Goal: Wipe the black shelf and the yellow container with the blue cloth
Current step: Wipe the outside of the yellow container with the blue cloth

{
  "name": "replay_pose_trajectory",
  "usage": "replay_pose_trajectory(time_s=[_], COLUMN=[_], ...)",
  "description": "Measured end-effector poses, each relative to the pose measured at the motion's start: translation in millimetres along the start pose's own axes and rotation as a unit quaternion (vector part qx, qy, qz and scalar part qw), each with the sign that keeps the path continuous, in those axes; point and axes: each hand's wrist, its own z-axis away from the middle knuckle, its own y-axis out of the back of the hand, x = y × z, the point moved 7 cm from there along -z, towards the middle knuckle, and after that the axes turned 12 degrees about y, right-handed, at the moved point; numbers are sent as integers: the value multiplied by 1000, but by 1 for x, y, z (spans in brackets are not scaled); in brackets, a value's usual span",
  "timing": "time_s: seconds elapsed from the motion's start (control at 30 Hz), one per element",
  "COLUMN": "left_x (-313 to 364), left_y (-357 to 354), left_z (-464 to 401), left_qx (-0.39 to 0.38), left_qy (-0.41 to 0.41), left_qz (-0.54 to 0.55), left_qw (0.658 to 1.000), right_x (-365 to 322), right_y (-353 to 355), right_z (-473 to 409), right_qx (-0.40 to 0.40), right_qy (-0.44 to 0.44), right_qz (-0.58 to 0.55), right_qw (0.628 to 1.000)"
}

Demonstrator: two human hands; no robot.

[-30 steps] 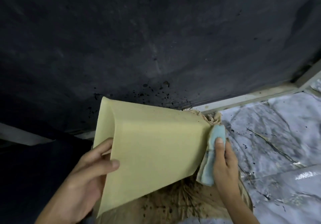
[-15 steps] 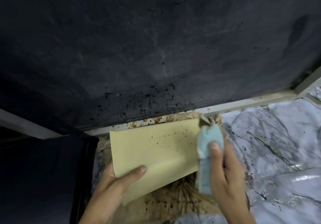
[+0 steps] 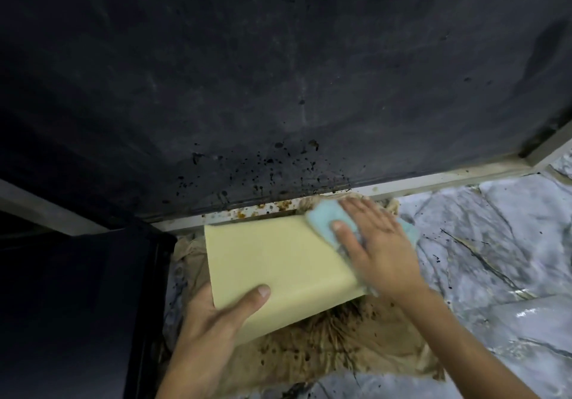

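Note:
The yellow container (image 3: 278,262) lies tilted over a stained brown rag, one flat side facing up. My left hand (image 3: 213,330) grips its lower left corner, thumb on top. My right hand (image 3: 377,244) presses the blue cloth (image 3: 325,222) flat on the container's upper right corner, fingers spread over it. The black shelf (image 3: 278,73) fills the upper part of the view, speckled with dark spots near its lower edge.
A stained brown rag (image 3: 340,346) lies on the grey marbled floor (image 3: 495,228) under the container. A pale frame strip (image 3: 433,178) with orange-brown grime runs along the shelf's lower edge. A dark panel (image 3: 77,305) stands at the left.
The container has come down from the shelf face and turned flatter. My right hand has moved from the container's right edge onto its top corner, the cloth now flat under the palm.

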Motion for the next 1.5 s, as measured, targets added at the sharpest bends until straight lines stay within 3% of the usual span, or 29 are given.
replay_pose_trajectory(time_s=[0.13,0.2,0.33,0.43,0.57,0.67,0.87,1.07,1.2,1.33,1.4,1.5], left_x=[-2,-5,-1,3,-7,-11,22,31,31,29,23,9], left_y=[2,5,0,2,10,16,11,26,18,6,7,10], left_z=[-6,-5,-4,-1,-2,-2,-27,-48,-30,5,13,11], left_qx=[-23,-35,-65,-58,-32,-32,-67,16,17,-23,-22,-20], left_qy=[-1,4,-20,-31,3,57,144,89,37,-8,-20,1], left_qz=[-16,-13,-29,-30,-24,-56,-35,-37,-43,-65,-101,-122], left_qw=[1000,999,997,997,999,996,987,995,998,998,994,992], right_x=[24,-19,-134,-145,-47,12,35,48,73,94,83,55], right_y=[5,2,-19,-22,-9,4,8,0,17,55,76,95], right_z=[11,12,-13,-19,2,11,12,10,20,50,57,58], right_qx=[58,69,5,-21,-15,-1,58,83,115,223,276,296], right_qy=[-100,-48,148,187,73,-16,-14,-64,-124,-208,-204,-165], right_qz=[-55,-37,-94,-66,3,-39,-195,-279,-223,-313,-316,-307], right_qw=[992,996,985,980,997,999,979,954,960,899,884,890])
